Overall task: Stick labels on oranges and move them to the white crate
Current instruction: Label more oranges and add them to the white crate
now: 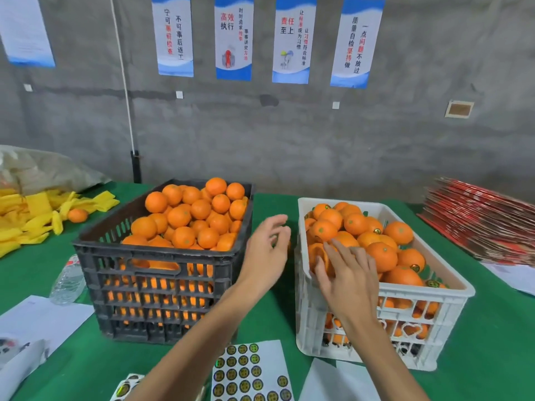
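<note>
At far left, yellow foam sleeves (31,215) lie heaped on the green table cover (275,204) with one loose orange (77,215) among them. A clear plastic bottle (68,280) lies against the black crate (156,287), which is heaped with unlabelled oranges (191,215). White sheets (43,316) occupy the near left corner.

The left hand (265,256) hovers in the gap between the two crates, fingers spread and loosely bent, holding nothing. Below it, a label sheet (249,369) carries rows of round dark-and-gold stickers; their print is too small to read.

The right hand (346,277) reaches over the near left rim of the white crate (434,311), fingers straight, fingertips resting on an orange (318,254) inside. Several oranges there bear round stickers.

At far right, a stack of red flat cartons (480,224) sits near the table edge.

Wall posters (292,39) show Chinese text, including 高效执行 and 责任至上.
</note>
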Motion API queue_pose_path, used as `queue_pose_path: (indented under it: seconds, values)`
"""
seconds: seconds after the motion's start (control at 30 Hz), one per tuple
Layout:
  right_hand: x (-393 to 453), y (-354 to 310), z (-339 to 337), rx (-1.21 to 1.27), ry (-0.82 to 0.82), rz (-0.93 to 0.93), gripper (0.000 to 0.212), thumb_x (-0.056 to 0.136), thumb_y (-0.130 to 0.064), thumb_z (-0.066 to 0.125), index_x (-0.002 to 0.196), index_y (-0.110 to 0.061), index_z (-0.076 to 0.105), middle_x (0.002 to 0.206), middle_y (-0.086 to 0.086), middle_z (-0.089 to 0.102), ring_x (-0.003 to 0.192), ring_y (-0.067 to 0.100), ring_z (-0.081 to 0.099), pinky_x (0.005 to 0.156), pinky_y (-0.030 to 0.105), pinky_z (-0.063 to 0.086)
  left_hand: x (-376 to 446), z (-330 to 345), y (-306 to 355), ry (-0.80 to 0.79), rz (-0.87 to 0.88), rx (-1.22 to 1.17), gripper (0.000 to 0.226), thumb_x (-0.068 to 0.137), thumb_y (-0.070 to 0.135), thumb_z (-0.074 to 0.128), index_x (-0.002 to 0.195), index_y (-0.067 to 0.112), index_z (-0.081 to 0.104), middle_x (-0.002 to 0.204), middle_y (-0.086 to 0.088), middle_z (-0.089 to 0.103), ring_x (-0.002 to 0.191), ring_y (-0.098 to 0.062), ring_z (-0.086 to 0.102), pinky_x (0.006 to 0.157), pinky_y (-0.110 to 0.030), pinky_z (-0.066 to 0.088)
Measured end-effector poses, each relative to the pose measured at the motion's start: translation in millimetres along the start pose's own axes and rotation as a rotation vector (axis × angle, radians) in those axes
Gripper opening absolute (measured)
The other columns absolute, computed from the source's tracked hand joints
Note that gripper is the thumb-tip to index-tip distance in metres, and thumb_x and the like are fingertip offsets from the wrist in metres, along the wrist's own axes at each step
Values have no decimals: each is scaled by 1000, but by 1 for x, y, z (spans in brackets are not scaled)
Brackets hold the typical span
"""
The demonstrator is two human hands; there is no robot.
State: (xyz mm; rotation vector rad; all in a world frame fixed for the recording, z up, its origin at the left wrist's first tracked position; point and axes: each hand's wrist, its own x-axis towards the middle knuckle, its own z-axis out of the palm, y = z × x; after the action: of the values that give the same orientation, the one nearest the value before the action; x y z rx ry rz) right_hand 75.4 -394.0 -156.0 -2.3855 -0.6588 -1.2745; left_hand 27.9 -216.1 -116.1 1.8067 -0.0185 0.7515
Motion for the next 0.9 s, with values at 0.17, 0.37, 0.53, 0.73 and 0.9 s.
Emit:
queue_pose_path:
  seconds: [0.17, 0.37, 0.53, 0.73, 0.9]
  values:
    - [14, -33, 22, 134, 45, -104, 32, 91, -23, 64, 117, -9, 73, 123, 8, 70, 106, 31, 63, 93, 44, 49, 38, -77, -14, 59, 7, 576, 25, 101, 20, 56, 124, 14, 64, 126, -8, 65, 119, -26, 59, 97, -36, 48]
    - [12, -78, 52, 264, 0, -187, 31, 91, -20, 68, 119, -7, 72, 121, 7, 70, 110, 27, 63, 100, 44, 49, 96, -124, -29, -737, -668, 1048, 69, 96, 26, 56, 158, 35, 29, 163, -9, 33, 144, -38, 38, 107, -43, 42]
    - [-1, -87, 60, 260, -115, -183, 35, 94, -25, 60, 124, -11, 70, 123, 4, 69, 112, 25, 62, 103, 42, 48, 121, -90, -40, -813, -675, 1296, 70, 99, 27, 54, 161, 25, 22, 166, -9, 24, 144, -39, 37, 108, -47, 43]
    - [-2, -87, 60, 262, -222, -182, 38, 97, -28, 53, 128, -12, 68, 127, 3, 67, 117, 22, 60, 106, 41, 47, 123, -75, -44, -786, -615, 1409, 44, 97, 3, 53, 141, -2, 49, 130, -21, 56, 120, -35, 58, 95, -41, 47]
    - [2, -89, 54, 398, -325, -100, 42, 101, -26, 53, 141, -14, 58, 140, 1, 60, 128, 17, 54, 111, 36, 45, 127, -80, -37, -463, -331, 1250, 53, 94, 9, 60, 145, 15, 46, 144, -23, 39, 122, -43, 53, 99, -48, 50]
